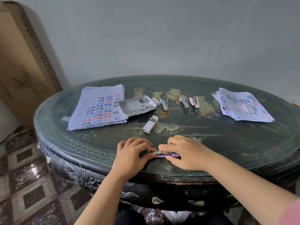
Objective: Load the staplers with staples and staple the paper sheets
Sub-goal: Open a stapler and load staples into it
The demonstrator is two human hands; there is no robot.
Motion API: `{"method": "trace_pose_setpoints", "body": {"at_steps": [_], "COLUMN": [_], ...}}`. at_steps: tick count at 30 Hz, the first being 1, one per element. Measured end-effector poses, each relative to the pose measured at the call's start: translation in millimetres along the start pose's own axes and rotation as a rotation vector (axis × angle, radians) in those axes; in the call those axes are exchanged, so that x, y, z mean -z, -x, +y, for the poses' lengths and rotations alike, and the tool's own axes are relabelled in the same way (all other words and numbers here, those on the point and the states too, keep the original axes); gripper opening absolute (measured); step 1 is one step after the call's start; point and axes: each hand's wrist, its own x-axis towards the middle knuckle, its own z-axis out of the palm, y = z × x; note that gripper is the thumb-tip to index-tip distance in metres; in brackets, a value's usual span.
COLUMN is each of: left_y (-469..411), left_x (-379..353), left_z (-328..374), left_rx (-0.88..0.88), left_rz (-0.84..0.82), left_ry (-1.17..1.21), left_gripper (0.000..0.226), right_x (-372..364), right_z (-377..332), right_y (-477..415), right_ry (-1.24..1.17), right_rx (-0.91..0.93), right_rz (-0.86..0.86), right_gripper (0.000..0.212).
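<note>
A small purple stapler (164, 154) lies open on the near edge of the dark oval table (243, 143). My left hand (131, 153) grips its left end with curled fingers. My right hand (186, 151) pinches its metal top from the right. Further back stand three more small staplers: a blue-grey one (164, 105), a lilac one (185, 103) and a pink one (195, 103). A white tray (128, 109) holds several staple strips. An opened staple box (150, 124) lies in front of the tray. Handwritten paper stacks sit at the left (99, 109) and right (243, 104).
A small staple box (249, 108) rests on the right paper stack, and another box (155, 100) sits behind the tray. A large cardboard carton (21, 62) leans against the wall at the left. Tiled floor lies below the table's left edge.
</note>
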Motion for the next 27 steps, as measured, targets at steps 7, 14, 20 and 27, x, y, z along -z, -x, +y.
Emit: {"method": "trace_pose_setpoints", "body": {"at_steps": [7,14,20,27], "left_y": [0.0,0.4,1.0,2.3], "left_x": [-0.4,0.7,1.7,2.2], "left_z": [-0.8,-2.0,-1.7,-1.1], "left_rx": [0.003,-0.009,-0.021,-0.018], "left_rz": [-0.024,-0.040,-0.055,-0.063], "left_ry": [-0.016,-0.021,-0.035,-0.048], "left_gripper": [0.029,0.030,0.031,0.032], "right_x": [-2.0,0.9,0.3,-3.6], "right_z": [-2.7,6.8,3.6,4.6], "right_y": [-6.7,-2.6,0.8,5.9], "right_ry": [0.054,0.039,0.017,-0.027], "right_rx": [0.087,0.068,0.008,-0.023], "right_rz": [0.102,0.002,-0.050,0.069], "right_gripper": [0.017,0.019,0.024,0.022]}}
